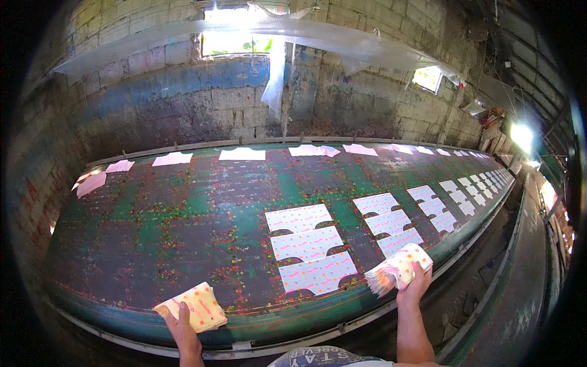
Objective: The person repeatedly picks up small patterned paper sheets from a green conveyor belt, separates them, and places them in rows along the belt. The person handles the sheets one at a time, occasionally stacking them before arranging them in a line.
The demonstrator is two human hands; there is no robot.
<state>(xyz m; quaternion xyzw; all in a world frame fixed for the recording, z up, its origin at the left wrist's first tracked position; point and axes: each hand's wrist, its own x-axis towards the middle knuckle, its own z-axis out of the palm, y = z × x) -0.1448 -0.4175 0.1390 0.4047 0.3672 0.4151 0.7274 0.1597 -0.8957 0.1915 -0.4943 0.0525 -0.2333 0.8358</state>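
Note:
My left hand [181,329] grips a folded stack of pale yellow fabric pieces [200,306] with an orange and pink print, held at the table's near edge. In my right hand [416,286] is a thicker bundle of white printed fabric pieces [398,264], folded over, its loose edges fanned toward the left. That bundle partly covers a column of printed fabric pieces [386,214] behind it. Between my hands, three printed fabric pieces [306,238] with curved cutouts lie flat on the long printing table [202,208].
Further printed pieces [431,205] run in columns along the near side toward the far right. Plain pale pieces [242,153] lie along the far edge, below a block wall [183,92]. Clear plastic sheeting [281,27] hangs above. A walkway [471,287] borders the table's right side.

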